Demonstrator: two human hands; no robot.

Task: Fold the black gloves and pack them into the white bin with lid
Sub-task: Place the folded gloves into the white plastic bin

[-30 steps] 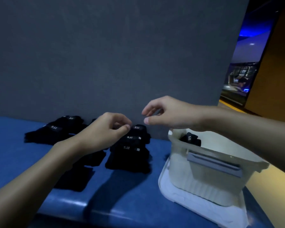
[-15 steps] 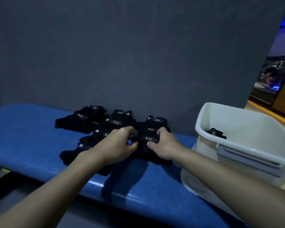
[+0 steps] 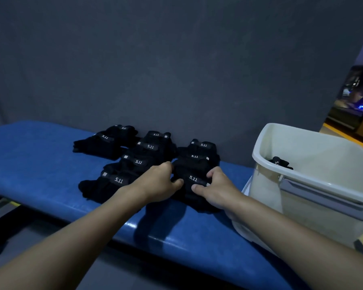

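At the near edge of the blue padded surface (image 3: 176, 237), the left hand (image 3: 159, 183) and right hand (image 3: 216, 190) both pinch the front black glove (image 3: 194, 177). Lifting it carelessly could drag the gloves stacked behind (image 3: 197, 156) out of line, imo. The white bin (image 3: 264, 191) to the right holds one glove (image 3: 281, 163).

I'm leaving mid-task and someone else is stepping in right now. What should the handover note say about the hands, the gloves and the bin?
Left hand and right hand: both grip the front glove of the right-hand stack.
Other gloves: stacked on the blue bench by the wall.
White bin: right of the stacks, open, apparently standing on its lid, with a packed glove inside.
Done: that one is packed.
Left: fold and pack the rest, then fit the lid.
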